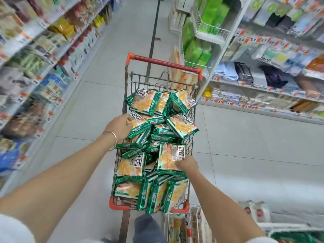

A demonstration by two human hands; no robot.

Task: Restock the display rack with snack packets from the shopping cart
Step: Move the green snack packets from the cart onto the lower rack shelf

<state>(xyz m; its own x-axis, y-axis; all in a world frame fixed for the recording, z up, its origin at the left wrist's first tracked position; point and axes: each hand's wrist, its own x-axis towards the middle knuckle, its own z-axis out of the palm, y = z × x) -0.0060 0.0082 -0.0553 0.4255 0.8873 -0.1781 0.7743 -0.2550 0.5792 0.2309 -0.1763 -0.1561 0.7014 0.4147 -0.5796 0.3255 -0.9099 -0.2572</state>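
Early stage: the cart (163, 62) is heaped with snack packets, nearly full. Left hand (121, 126) has its fingers curled on the corner of the far packet (140, 128) just right of it. Right hand (186, 163) pinches the lower edge of the near packet (171, 157) up-left of it. Neither is lifted clear. What looks like the rack (196, 220) sits beside the right forearm, too blurred to tell how full it is.

Bright, even light; left shelves (35, 67) smeared by blur; wide-angle bending at edges; cart (163, 64) centre sharp.
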